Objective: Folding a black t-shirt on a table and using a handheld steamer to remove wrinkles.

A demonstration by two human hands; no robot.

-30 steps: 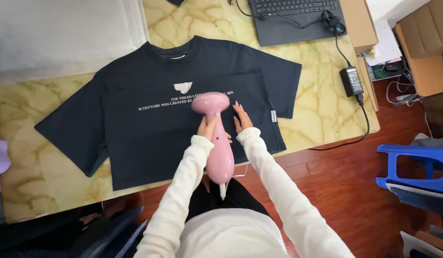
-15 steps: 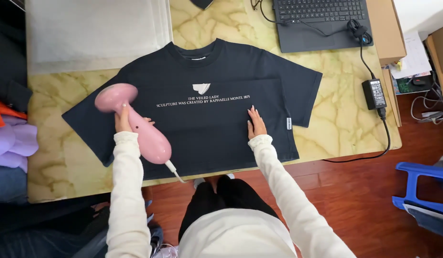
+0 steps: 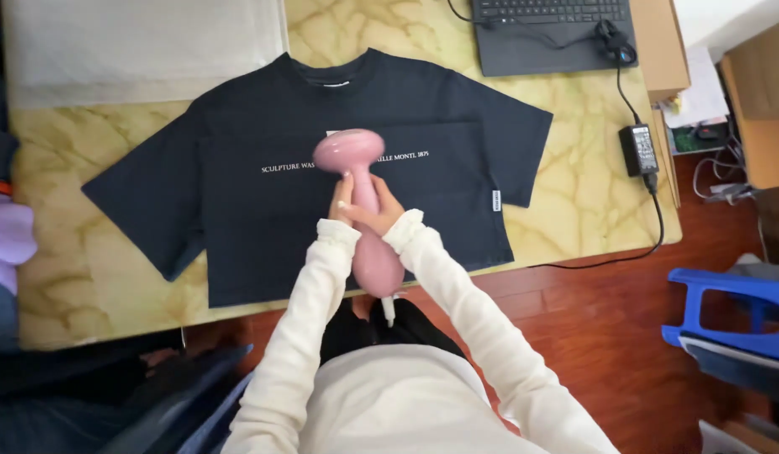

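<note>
Pink handheld garment steamer (image 3: 362, 197), plastic, rounded flat head and bulbous handle body, held over middle of dark navy short-sleeved cotton T-shirt (image 3: 238, 210), head over the line of white chest print. White cord stub (image 3: 389, 313) hanging from steamer tail, off table edge. Left hand (image 3: 342, 202) wrapped on handle neck from left, fingers curled and pressed together around it. Right hand (image 3: 379, 210) gripping same neck from right, fingers folded round; thumb position cannot tell. Both in cream long sleeves (image 3: 457, 311).

T-shirt laid flat, front up, collar away from wearer, sleeves spread, hem near front table edge, on yellow marbled tabletop (image 3: 591, 168). Visible crease lines boxing the chest panel.

For good steaming, judged: keep head flat and close to fabric, slow even strokes along creases, hold cloth taut with a free hand where possible, keep fingers behind the steam face, mind cord snagging on table edge.

Outward: folded white cloth (image 3: 146, 42) at far left of table. Dark laptop (image 3: 553, 29) at far edge, black power brick (image 3: 639, 149) and cable to right. Purple garment (image 3: 5, 240) at left edge. Blue plastic stool (image 3: 730, 307) on red-brown wooden floor (image 3: 608, 336) at right.
</note>
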